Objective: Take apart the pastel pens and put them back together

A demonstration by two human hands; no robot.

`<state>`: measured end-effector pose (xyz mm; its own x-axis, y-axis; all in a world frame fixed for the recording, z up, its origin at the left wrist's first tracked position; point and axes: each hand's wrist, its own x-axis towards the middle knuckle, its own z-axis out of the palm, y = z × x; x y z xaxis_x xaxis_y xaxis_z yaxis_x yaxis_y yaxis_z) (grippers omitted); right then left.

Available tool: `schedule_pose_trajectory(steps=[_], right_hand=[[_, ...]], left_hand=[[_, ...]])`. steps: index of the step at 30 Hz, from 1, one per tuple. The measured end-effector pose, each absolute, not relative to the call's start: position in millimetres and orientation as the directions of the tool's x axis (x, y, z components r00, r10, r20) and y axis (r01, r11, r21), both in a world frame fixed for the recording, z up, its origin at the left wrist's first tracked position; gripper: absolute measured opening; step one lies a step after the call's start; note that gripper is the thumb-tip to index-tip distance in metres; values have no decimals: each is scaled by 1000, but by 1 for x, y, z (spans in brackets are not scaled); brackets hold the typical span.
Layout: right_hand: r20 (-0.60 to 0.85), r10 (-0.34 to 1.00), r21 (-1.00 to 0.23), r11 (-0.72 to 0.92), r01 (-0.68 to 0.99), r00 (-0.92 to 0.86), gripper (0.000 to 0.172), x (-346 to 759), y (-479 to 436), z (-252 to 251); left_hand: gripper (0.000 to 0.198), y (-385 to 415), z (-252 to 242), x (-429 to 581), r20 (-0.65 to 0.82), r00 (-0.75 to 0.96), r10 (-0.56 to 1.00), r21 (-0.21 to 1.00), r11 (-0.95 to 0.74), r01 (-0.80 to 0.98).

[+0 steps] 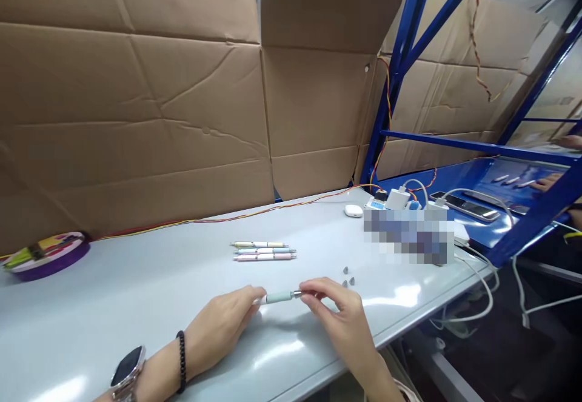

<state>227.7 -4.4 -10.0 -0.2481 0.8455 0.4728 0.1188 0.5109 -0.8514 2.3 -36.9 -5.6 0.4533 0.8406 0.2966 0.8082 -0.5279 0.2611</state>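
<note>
Both hands hold one pale green pen (pixel 279 296) just above the white table (pixel 136 287). My left hand (pixel 222 324), with a watch and a bead bracelet at the wrist, grips its left end. My right hand (pixel 339 311) pinches the metal tip end. Three more pens (pixel 264 250) lie side by side a little farther back. Three small grey pen tips (pixel 348 277) lie to the right of my right hand.
Cardboard sheets (pixel 136 117) wall off the back. A purple round tin (pixel 45 255) sits far left. A red-yellow wire (pixel 227 217) runs along the back edge. Chargers, a white earbud case (pixel 353 210), phones and cables crowd the right by a blue rack (pixel 477 147). Another person's hand (pixel 545 182) shows far right.
</note>
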Motion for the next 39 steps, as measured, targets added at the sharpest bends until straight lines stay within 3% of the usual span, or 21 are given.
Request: schedule_pose_trajectory(steps=[10,14,18,22,26,29,36,39], right_hand=[[473,815,-833,537,131,-334,12,230,-4,-11],[494,778,-752,607,258,-389,12,229,-4,-10],[438,785,-687,607,401,-439,28,227,-4,-9],[388,791,-742,573,349,-474,13,228,-3,-8],[367,792,-784,546,295,-489,10,229,-3,-10],[298,822,-770,508,386,-486,28,229,-3,-10],[356,826,-822,500,274,-438,8,230,-4,-8],[300,839,-824,468,321,-454,21,230,-4,-8]], left_hand=[[24,-38,-8,2,306,502,809,170,-565,807],[27,-39,-7,4,311,499,809,157,-562,812],[27,-38,-7,4,298,531,793,109,-581,807],[27,-37,-10,3,313,541,780,86,-591,802],[25,-36,-13,2,352,557,752,67,-614,787],[25,-36,-11,3,363,581,728,35,-634,773],[26,-36,-8,5,404,560,724,33,-623,781],[26,-36,-7,6,413,571,709,7,-630,777]])
